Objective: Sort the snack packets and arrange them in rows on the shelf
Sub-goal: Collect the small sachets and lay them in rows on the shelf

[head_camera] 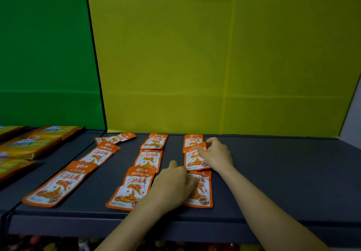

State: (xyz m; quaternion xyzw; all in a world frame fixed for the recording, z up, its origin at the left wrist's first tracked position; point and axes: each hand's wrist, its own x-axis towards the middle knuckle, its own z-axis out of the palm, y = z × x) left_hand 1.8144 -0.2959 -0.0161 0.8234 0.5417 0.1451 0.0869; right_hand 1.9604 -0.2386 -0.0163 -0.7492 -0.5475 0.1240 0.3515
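Observation:
Orange-and-white snack packets lie flat in three rows on the dark grey shelf (273, 172). The left row runs from a front packet (56, 186) to the back. The middle row has a front packet (130, 190) and others behind it. In the right row, my left hand (172, 186) rests with its fingers on the front packet (203, 194). My right hand (216, 155) lies on the right edge of the middle packet (193, 159), thumb stretched across it. A further packet (192, 140) lies at the back of that row.
The shelf's back wall is yellow (214, 55), with a green panel (45, 55) to the left past a black divider. Yellow-gold packets (35, 143) lie on the neighbouring shelf section at left. Bare shelf stretches to the right of my hands. Dim goods show below the shelf's front edge.

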